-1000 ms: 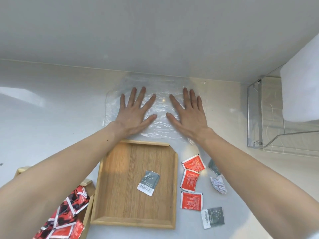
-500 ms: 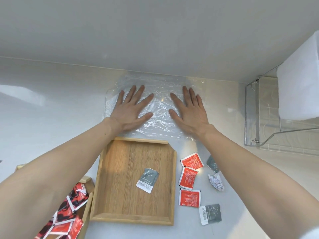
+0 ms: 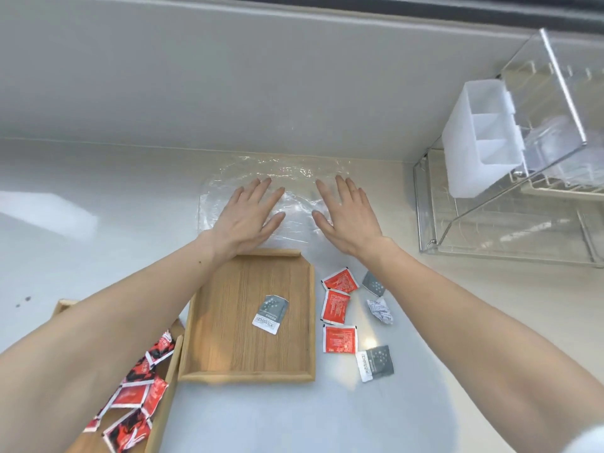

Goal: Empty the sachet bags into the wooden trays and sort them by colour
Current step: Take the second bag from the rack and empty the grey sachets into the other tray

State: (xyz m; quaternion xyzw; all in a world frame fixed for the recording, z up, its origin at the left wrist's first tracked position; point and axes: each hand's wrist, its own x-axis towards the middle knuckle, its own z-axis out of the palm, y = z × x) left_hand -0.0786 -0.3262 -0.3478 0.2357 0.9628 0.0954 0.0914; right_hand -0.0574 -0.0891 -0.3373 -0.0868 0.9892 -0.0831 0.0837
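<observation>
An empty clear plastic bag (image 3: 294, 178) lies flat on the counter against the wall. My left hand (image 3: 248, 217) and my right hand (image 3: 349, 217) rest flat on it, fingers apart, holding nothing. Just below them sits a wooden tray (image 3: 228, 322) with one grey sachet (image 3: 270, 313) in it. A second wooden tray (image 3: 163, 407) at the lower left holds several red sachets (image 3: 134, 393). Loose on the counter right of the middle tray lie three red sachets (image 3: 336, 306), two grey sachets (image 3: 376, 362) and one crumpled white sachet (image 3: 379, 310).
A clear acrylic rack (image 3: 503, 223) with a white divided container (image 3: 480, 138) stands at the right against the wall. The counter (image 3: 98, 197) is pale grey; a few dark specks (image 3: 24, 300) mark its left side.
Both hands stay flat on the bag with the fingers drawn a little closer together. The view has tilted up, showing more of the wall and the rack.
</observation>
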